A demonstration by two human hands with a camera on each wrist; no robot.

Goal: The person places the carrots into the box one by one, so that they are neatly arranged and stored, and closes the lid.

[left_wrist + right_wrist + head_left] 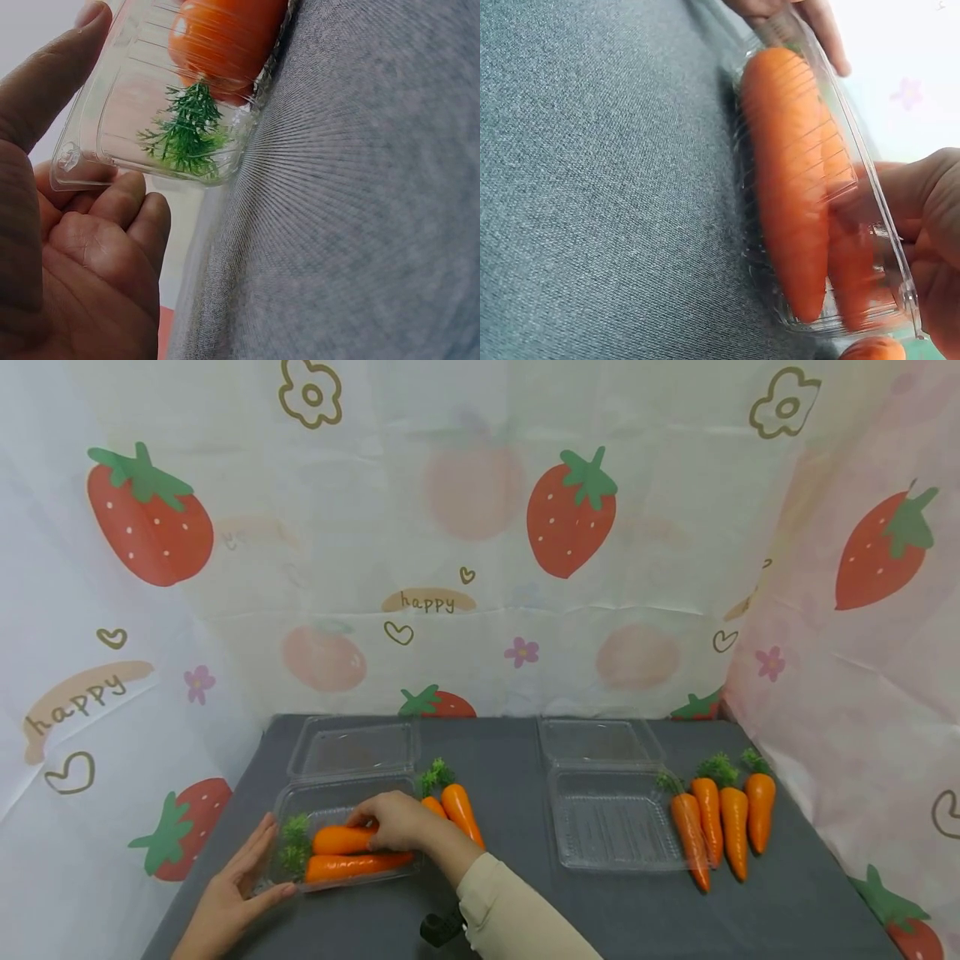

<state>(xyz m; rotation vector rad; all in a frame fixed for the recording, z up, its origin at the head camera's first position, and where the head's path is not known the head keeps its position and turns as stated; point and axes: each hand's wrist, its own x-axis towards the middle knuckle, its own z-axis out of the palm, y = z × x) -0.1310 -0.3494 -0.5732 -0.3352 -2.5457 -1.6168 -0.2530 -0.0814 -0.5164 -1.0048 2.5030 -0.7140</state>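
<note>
My left hand (238, 887) is at the left end of a clear plastic container (339, 794), fingers nearly straight along that end and thumb spread at the near corner. In the left wrist view the container's corner lies between thumb and fingers. Two toy carrots lie side by side inside: a near carrot (352, 867) and a far carrot (341, 841), green tops (189, 131) toward my left hand. My right hand (401, 821) reaches over the rim and holds the far carrot with curled fingers. The right wrist view shows this partly through the plastic wall (855, 142), somewhat blurred.
Two carrots (462, 812) lie right of the container, partly behind my right arm. A second open container (600, 818) stands farther right, with several carrots (735, 827) beside it. A black object (441, 930) is near the front. Printed cloth (465, 552) surrounds the grey table (517, 893).
</note>
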